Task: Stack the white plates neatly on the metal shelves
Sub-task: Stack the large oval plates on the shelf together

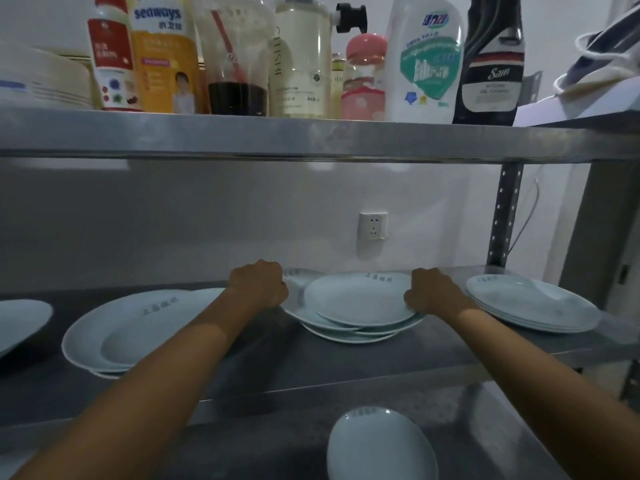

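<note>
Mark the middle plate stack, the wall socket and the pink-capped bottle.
middle plate stack (356,299): head view, top plate's well.
wall socket (372,226): head view, faceplate centre.
pink-capped bottle (366,50): head view, pink cap.

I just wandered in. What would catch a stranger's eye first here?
Two bare arms reach in, the left hand and right hand gripping opposite rims of an untidy stack of white plates on the middle shelf. Above, a crowd of bottles lines the upper shelf; one lone plate sits lower down.
</note>
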`<state>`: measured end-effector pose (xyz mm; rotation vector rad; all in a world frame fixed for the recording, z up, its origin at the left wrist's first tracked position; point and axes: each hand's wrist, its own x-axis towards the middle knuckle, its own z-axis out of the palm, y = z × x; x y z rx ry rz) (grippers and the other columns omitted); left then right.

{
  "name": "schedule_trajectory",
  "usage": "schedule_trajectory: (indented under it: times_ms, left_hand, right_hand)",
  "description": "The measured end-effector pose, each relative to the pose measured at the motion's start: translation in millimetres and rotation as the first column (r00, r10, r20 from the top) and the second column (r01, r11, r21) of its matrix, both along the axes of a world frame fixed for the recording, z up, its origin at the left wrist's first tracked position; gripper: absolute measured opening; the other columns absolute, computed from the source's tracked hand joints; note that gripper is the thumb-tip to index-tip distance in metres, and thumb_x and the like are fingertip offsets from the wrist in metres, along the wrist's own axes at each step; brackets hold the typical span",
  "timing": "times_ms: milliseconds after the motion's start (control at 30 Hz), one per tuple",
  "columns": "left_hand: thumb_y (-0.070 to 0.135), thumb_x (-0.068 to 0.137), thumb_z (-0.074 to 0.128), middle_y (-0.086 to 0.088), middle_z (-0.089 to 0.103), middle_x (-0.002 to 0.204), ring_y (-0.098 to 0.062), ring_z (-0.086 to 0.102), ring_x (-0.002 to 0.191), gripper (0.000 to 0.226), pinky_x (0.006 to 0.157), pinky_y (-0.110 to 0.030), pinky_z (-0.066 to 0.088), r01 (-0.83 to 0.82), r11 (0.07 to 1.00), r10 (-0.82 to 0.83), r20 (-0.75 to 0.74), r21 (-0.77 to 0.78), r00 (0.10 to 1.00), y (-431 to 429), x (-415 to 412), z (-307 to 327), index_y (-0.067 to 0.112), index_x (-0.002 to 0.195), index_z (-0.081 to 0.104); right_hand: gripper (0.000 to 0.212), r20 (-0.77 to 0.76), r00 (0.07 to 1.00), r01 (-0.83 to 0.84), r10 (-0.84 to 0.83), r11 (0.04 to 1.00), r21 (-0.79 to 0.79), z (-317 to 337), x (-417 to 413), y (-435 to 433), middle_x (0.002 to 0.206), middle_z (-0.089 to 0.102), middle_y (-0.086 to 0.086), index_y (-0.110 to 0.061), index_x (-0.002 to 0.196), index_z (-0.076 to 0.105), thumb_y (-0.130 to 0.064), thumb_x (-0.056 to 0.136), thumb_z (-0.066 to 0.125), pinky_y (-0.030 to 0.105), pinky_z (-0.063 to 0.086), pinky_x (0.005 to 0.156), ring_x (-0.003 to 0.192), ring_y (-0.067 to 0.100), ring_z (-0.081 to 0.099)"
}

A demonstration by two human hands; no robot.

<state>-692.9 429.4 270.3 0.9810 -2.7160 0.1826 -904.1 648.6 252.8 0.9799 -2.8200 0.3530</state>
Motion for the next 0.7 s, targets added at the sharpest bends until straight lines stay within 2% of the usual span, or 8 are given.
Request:
schedule_trajectory:
  times_ms: [67,133,200,267,300,433,600,700]
  left_hand:
    - [0.029,0.085,0.046,-0.002,0.049,0.091,-0.023,0.053,0.079,0.03,0.07,-0.032,0.041,-0.02,0.999,0.02,-0.005,0.031,1.0,-4,-4,-1,0.014,0.111,0.052]
    - [0.026,0.083,0.049,-0.007,0.049,0.101,-0.026,0.054,0.089,0.036,0.073,-0.034,0.042,-0.043,0.998,0.043,0.001,0.037,0.999,-5,-7,-3,0.011,0.116,0.049]
    - [0.024,0.082,0.049,-0.012,0.046,0.119,-0.03,0.048,0.106,0.041,0.081,-0.039,0.042,-0.042,0.994,0.044,0.015,-0.102,0.999,-4,-13,-3,0.009,0.12,0.048]
    - [0.025,0.083,0.047,-0.012,0.047,0.122,-0.029,0.046,0.11,0.04,0.087,-0.04,0.04,0.024,0.976,-0.013,0.051,-0.214,0.999,1,-23,-2,0.01,0.12,0.051]
    - [0.027,0.084,0.045,-0.01,0.051,0.119,-0.028,0.048,0.107,0.039,0.086,-0.04,0.04,0.063,0.978,-0.048,0.082,-0.2,0.995,5,-30,-1,0.012,0.12,0.052]
    - [0.033,0.085,0.043,-0.006,0.058,0.11,-0.025,0.055,0.087,0.04,0.076,-0.035,0.045,0.104,0.992,-0.112,0.103,0.077,0.988,26,-58,-7,0.015,0.12,0.05]
    - [0.023,0.084,0.051,-0.009,0.062,0.113,-0.026,0.06,0.097,0.035,0.072,-0.032,0.042,0.076,0.997,-0.078,0.07,0.025,0.994,28,-77,-28,0.013,0.117,0.056]
    - [0.018,0.086,0.049,-0.011,0.06,0.117,-0.027,0.059,0.101,0.035,0.075,-0.033,0.043,0.065,0.995,-0.07,0.073,0.07,0.995,26,-79,-31,0.011,0.12,0.053]
  right_hand:
    - [0.014,0.007,1.0,0.001,-0.001,1.0,0.002,-3,-3,-3,0.075,0.04,-0.001,-0.012,0.094,0.047,-0.023,0.085,0.052,0.031,0.042,0.065,0.074,0.021,0.049]
    - [0.015,0.012,1.0,0.006,-0.006,1.0,0.005,-4,-6,-6,0.076,0.041,-0.001,-0.012,0.094,0.047,-0.022,0.085,0.053,0.031,0.042,0.066,0.074,0.022,0.05]
    - [0.013,0.023,1.0,0.014,-0.014,1.0,0.01,-4,-8,-8,0.076,0.041,-0.001,-0.012,0.093,0.047,-0.021,0.085,0.052,0.031,0.042,0.065,0.072,0.02,0.049]
    - [0.011,0.036,0.999,0.019,-0.02,1.0,0.015,-4,-11,-8,0.077,0.042,0.0,-0.012,0.093,0.047,-0.019,0.086,0.052,0.032,0.042,0.066,0.074,0.021,0.05]
    - [0.011,0.039,0.999,0.02,-0.02,1.0,0.018,-4,-13,-8,0.077,0.042,0.0,-0.012,0.093,0.047,-0.019,0.086,0.052,0.032,0.043,0.067,0.075,0.021,0.051]
    - [0.007,0.006,1.0,0.007,-0.007,0.999,0.042,-4,-14,-10,0.079,0.05,0.002,-0.011,0.089,0.05,-0.016,0.083,0.052,0.029,0.043,0.059,0.069,0.018,0.053]
    - [0.003,-0.063,0.998,0.012,-0.009,0.999,0.047,-6,-12,-12,0.075,0.046,0.002,-0.012,0.088,0.049,-0.013,0.086,0.05,0.03,0.042,0.062,0.064,0.016,0.047]
    - [0.004,-0.064,0.998,0.016,-0.013,0.999,0.047,-7,-10,-10,0.079,0.048,0.003,-0.012,0.09,0.047,-0.013,0.087,0.05,0.032,0.043,0.066,0.073,0.021,0.052]
